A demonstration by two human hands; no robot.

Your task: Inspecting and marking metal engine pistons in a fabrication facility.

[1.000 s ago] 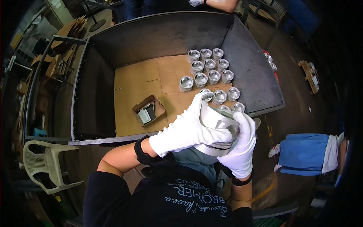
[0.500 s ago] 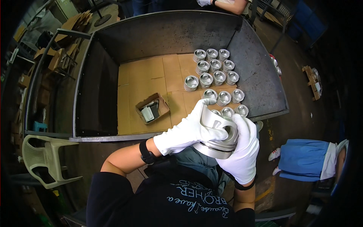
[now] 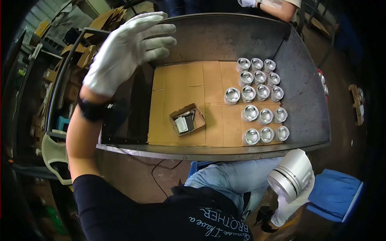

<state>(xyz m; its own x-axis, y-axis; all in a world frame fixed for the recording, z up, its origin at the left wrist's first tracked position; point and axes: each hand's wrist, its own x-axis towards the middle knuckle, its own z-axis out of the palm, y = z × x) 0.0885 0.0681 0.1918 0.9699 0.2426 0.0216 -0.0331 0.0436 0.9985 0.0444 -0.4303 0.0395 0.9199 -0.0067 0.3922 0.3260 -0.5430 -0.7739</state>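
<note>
In a white glove, my left hand (image 3: 128, 50) is raised at the upper left with its fingers stretched out and nothing in it. At the lower right, outside the bin's near edge, my gloved right hand (image 3: 293, 208) holds a shiny metal piston (image 3: 290, 176). The piston is tilted, its grooved end toward the lower left; it hides most of that hand's fingers. Several more pistons (image 3: 248, 93) stand in rows along the right side of a dark metal bin (image 3: 201, 152), on brown cardboard sheets (image 3: 177, 82).
A small open cardboard box (image 3: 198, 129) with flat pieces inside sits in the bin's left half. At the left are a pale plastic chair (image 3: 52, 154) and shelving. Another person's arm (image 3: 277, 10) shows beyond the far wall. Blue cloth (image 3: 335, 193) is at the right.
My left hand has let go of the piston and swung to the upper left. My right hand has carried the piston right, past the bin's near edge. The view has shifted.
</note>
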